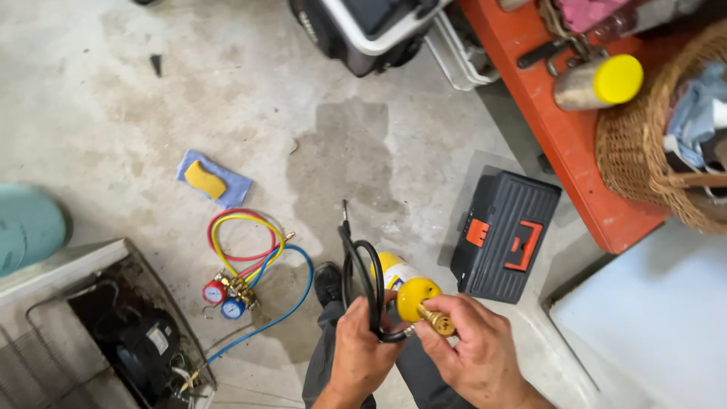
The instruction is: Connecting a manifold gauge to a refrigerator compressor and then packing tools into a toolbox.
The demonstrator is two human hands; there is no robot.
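A: What is held, and where, taking the grey toolbox as the mark?

B: A yellow gas canister is held just left of the toolbox, low in the view, above the person's knees. A coiled black hose is held beside it, further left.

A: How is the canister judged to handle?

B: It is judged rigid, smooth metal, fairly light, and likely slippery on its rounded shoulder. The brass valve fitting is the firmer place to be taken; the hose is stiff but springy, best gripped where the loops cross.

A: And the hands?

B: The left hand is closed around the hose loops, fingers curled together. The right hand is brought in from the toolbox side, thumb and forefinger pinching the brass fitting, the remaining fingers tucked beneath.
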